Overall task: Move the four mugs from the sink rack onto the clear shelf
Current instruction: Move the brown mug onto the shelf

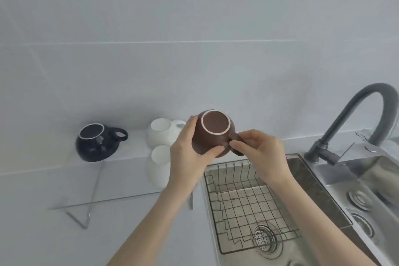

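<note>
The brown mug (212,134) is held upside down above the far end of the wire sink rack (244,198), left hand (190,153) cupping its body, right hand (257,149) pinching its handle, with the clear shelf (121,188) just to its left.

Left of your grip on the brown mug (212,134), two white mugs (160,134) crowd the clear shelf (121,197). Beyond them the dark mug (97,142) leaves bare shelf between. Below your grip, the wire rack (244,205) lies open.

Two bare forearms, no sleeves, slender fingers (216,149).
</note>
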`<state>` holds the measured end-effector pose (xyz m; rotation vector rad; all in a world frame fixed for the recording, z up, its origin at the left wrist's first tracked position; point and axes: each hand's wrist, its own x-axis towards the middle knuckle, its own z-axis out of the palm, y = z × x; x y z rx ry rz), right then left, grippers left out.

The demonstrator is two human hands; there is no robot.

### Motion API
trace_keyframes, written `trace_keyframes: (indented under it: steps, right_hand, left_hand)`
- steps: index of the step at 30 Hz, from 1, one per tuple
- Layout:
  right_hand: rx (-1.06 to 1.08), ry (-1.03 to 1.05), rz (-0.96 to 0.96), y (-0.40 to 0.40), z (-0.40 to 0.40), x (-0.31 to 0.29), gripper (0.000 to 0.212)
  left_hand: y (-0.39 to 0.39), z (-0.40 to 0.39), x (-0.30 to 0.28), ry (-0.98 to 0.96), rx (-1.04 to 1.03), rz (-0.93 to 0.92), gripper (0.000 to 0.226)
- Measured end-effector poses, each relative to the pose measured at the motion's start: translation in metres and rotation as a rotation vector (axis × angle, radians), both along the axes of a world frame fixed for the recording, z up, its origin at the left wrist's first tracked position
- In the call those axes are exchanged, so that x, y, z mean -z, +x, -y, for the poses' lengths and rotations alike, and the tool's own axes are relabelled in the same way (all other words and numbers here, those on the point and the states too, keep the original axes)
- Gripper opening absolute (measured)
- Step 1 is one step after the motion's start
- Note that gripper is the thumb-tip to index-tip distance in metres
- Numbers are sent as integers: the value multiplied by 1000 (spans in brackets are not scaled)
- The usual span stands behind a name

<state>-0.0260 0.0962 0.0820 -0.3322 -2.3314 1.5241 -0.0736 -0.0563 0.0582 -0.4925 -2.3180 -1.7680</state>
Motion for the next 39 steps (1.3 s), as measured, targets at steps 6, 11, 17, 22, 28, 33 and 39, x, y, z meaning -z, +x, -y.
trace_keyframes:
  steps: [6,11,17,22,28,33,39]
  right_hand:
    - [-180,29,-14,-18,103,-13,12]
    - [-258,34,28,-39,178,8,10]
    - [-286,81,115,-60,229,41,11]
    - [-283,71,173,-62,245,59,7]
    - [-273,86,186,-60,258,69,10]
    - [-271,89,178,-61,263,72,11]
    - [-289,60,192,-59,260,71,12]
  left_hand:
    - [9,110,-17,1,-165,0,76]
    - [-2,188,-3,-30,-221,100,81]
    - [-16,240,25,-55,-191,201,74]
    - [-20,260,48,-63,-185,244,76]
    - [-18,270,60,-81,-201,268,78]
    - [-18,274,61,-99,-212,254,77]
    - [-19,272,57,-140,-219,244,70]
